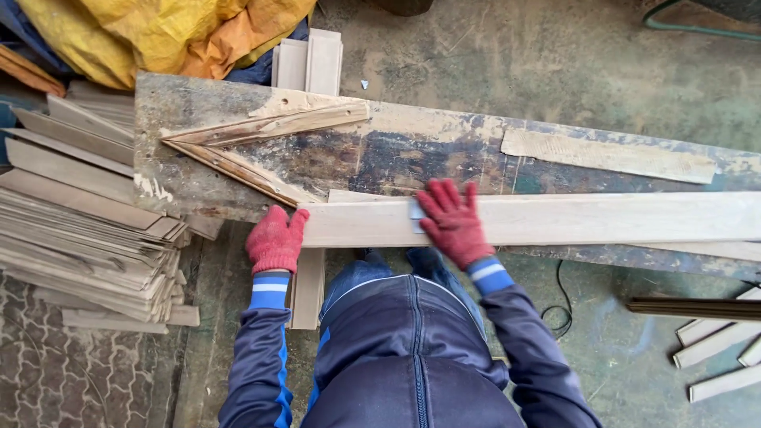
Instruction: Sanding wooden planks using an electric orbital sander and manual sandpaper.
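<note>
A long pale wooden plank lies along the front of a worn, stained workbench. My left hand, in a red glove, grips the plank's left end at the bench edge. My right hand, also in a red glove, presses flat on the plank's top, over a small grey pad or block that shows at the thumb side. Two thin strips nailed to the bench form a V-shaped stop just beyond the plank's left end.
A tall stack of thin wooden slats sits at the left. Yellow and orange tarpaulin lies at the back left. Short boards lean behind the bench. Loose slats lie on the concrete floor at the right, near a black cable.
</note>
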